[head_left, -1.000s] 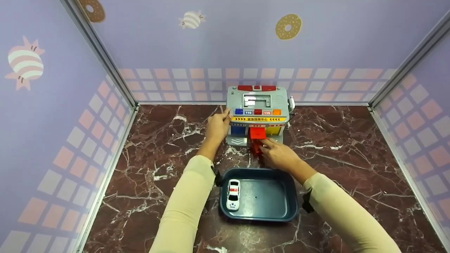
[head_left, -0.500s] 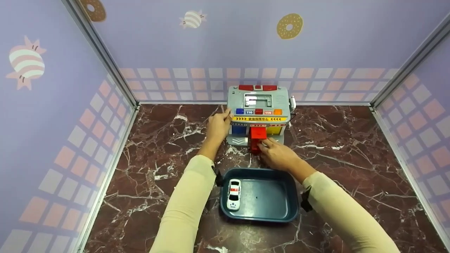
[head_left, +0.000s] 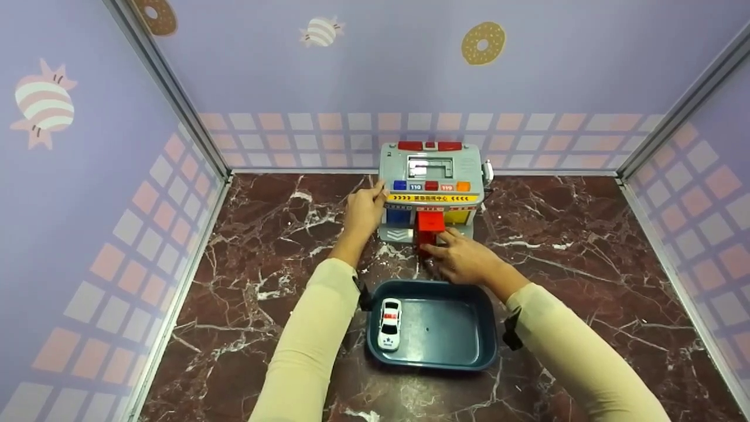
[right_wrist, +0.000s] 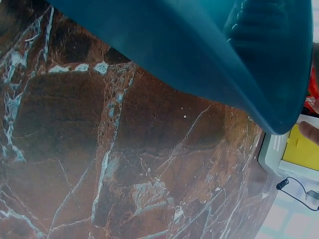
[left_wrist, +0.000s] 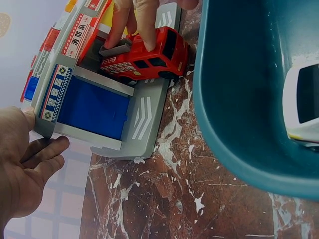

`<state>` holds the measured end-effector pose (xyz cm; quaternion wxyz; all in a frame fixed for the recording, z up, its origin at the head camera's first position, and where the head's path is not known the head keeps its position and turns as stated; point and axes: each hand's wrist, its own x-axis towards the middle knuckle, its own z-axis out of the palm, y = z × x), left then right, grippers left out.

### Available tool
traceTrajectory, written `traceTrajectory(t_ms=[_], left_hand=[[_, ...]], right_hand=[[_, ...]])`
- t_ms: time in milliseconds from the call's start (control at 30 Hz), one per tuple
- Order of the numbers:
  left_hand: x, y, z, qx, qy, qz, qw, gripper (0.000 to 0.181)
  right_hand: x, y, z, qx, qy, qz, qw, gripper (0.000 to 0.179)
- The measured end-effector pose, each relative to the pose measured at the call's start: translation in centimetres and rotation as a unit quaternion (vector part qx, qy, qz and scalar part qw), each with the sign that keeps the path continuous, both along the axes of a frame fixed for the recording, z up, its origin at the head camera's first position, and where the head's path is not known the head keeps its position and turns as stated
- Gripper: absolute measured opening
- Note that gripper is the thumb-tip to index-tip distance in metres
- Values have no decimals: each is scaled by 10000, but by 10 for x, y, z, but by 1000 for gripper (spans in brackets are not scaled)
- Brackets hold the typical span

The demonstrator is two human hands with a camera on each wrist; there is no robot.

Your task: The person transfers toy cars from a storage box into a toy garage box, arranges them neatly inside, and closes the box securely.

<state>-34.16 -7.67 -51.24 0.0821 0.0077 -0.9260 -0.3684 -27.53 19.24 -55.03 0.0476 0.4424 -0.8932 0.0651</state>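
On the dark red, white-veined marbled desk [head_left: 263,246], well forward of its back edge, sits a dark teal, rounded-rectangular plastic tray [head_left: 442,346] with a white toy police car [head_left: 389,324] inside, along its left wall. Beyond it, the right hand [head_left: 469,258] rests extended fingers on a red plastic toy fire truck [left_wrist: 149,64] at the middle bay of a grey plastic toy station [head_left: 432,197]. The left hand [head_left: 361,217] grips the station's front left corner, near the desk's back edge.

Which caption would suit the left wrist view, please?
Right hand's fingers touch a red toy fire truck partway inside a toy station, beside its blue door.
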Motion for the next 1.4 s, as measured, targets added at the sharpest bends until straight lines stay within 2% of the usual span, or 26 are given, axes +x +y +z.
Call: traceTrajectory(t_ms=[600, 800, 967, 1133, 1400], left_hand=[[0, 0, -1, 43, 9, 31, 10000, 36], [1, 0, -1, 16, 16, 62, 10000, 35], [1, 0, 0, 32, 7, 60, 10000, 36], [0, 1, 0, 0, 54, 44, 10000, 36], [0, 1, -2, 54, 141, 32, 9999, 35]], right_hand=[[-3, 1, -2, 135, -308, -259, 9991, 64], [-4, 1, -1, 99, -612, -354, 9974, 63], [-5, 1, 0, 14, -752, -256, 9968, 60], [-5, 1, 0, -104, -724, -164, 9972, 53], [-3, 2, 1, -67, -853, -276, 9959, 55]])
